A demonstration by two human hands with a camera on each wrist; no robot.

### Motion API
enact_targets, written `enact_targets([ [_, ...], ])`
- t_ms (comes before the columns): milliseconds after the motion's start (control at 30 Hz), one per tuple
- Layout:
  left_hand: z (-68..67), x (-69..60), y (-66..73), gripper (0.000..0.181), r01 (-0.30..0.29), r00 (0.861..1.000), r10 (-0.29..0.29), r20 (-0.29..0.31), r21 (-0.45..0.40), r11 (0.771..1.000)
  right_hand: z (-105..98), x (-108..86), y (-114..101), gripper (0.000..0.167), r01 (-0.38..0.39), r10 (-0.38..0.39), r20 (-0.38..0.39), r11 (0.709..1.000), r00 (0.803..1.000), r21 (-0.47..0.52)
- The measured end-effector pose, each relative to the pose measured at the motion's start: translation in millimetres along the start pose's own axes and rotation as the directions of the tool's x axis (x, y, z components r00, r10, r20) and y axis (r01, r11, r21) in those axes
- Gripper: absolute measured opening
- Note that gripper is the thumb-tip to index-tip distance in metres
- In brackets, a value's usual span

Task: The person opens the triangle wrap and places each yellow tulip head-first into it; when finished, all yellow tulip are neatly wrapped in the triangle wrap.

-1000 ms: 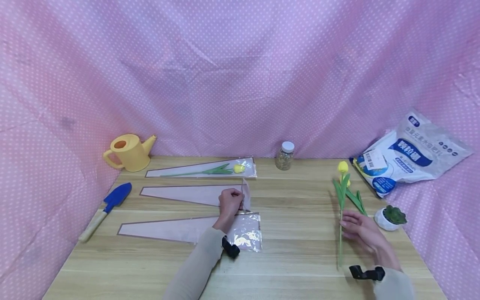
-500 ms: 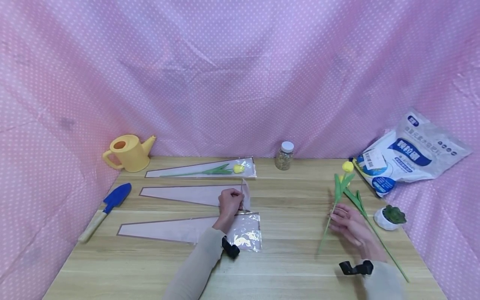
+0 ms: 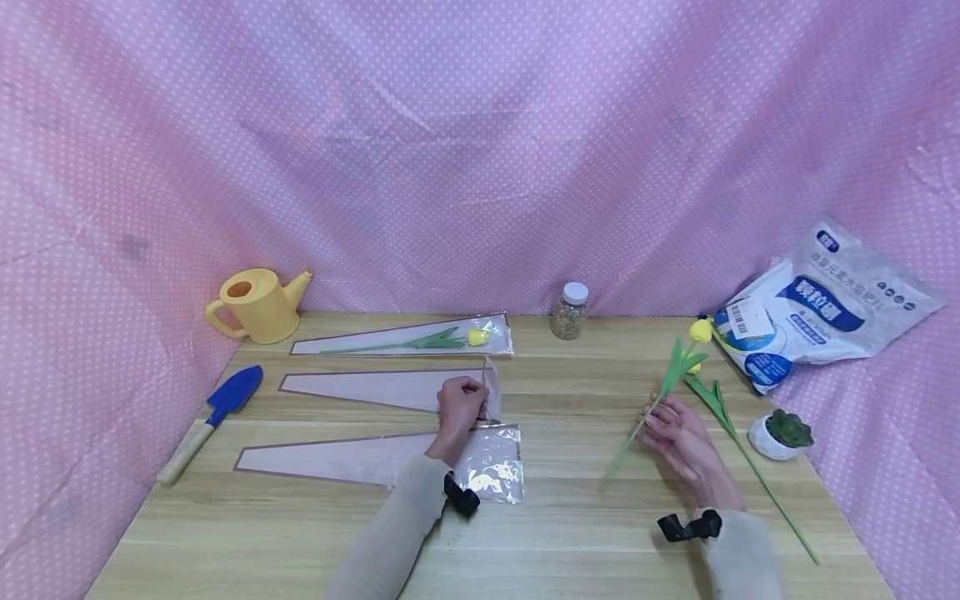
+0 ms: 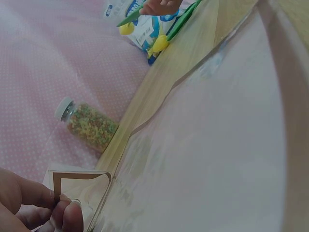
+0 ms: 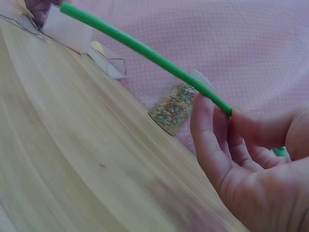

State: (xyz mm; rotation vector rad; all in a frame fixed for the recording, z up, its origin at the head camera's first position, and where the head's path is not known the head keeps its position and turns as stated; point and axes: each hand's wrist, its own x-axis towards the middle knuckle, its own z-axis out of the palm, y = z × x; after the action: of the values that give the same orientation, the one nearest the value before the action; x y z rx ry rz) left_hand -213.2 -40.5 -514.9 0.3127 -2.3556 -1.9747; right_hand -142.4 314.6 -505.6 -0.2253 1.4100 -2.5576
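At the wide right end of the middle flower sleeve [image 3: 375,388], my left hand [image 3: 460,407] pinches the clear edge, which stands up from the table. In the left wrist view, thumb and fingertips close on a brown-bordered clear corner [image 4: 57,186]. My right hand [image 3: 686,446] pinches the green stem [image 5: 140,48] of a yellow tulip [image 3: 672,371] between thumb and fingers. That tulip is held tilted above the table, bloom away to the right, stem end down to the left. Beside it a second yellow tulip [image 3: 757,475] lies on the table, its bloom partly hidden.
A far sleeve [image 3: 345,340] contains a yellow tulip [image 3: 477,337]; a near sleeve [image 3: 322,458] lies flat. Around them are a yellow watering can [image 3: 262,308], blue trowel [image 3: 234,389], granule jar [image 3: 569,315], fertilizer bag [image 3: 810,308] and potted succulent [image 3: 780,435].
My right hand has moved left with the tulip, whose stem end has swung left, away from the tulip on the table. The left hand has stayed at the sleeve's edge.
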Motion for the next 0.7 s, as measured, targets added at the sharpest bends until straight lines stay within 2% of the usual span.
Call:
enact_targets([
  [233,0.4,0.5,0.4,0.006,0.006,1.0,-0.006,-0.005,0.01,1.0,9.3,6.8,1.2,0.033,-0.03,0.026,-0.127,0.999,0.992,-0.028],
  [400,0.7,1.0,-0.6,0.005,0.012,1.0,-0.012,-0.006,0.013,1.0,14.9,10.9,2.1,0.03,-0.075,0.062,-0.21,0.996,0.976,-0.052],
  [567,0.9,1.5,-1.3,0.005,0.016,1.0,-0.016,-0.008,0.011,1.0,22.0,17.5,5.4,0.029,-0.087,0.065,-0.266,0.994,0.962,-0.072],
  [700,0.6,0.6,0.1,0.005,0.012,1.0,-0.012,-0.007,0.01,1.0,27.6,23.1,8.1,0.029,-0.099,0.079,-0.308,0.994,0.948,-0.05],
])
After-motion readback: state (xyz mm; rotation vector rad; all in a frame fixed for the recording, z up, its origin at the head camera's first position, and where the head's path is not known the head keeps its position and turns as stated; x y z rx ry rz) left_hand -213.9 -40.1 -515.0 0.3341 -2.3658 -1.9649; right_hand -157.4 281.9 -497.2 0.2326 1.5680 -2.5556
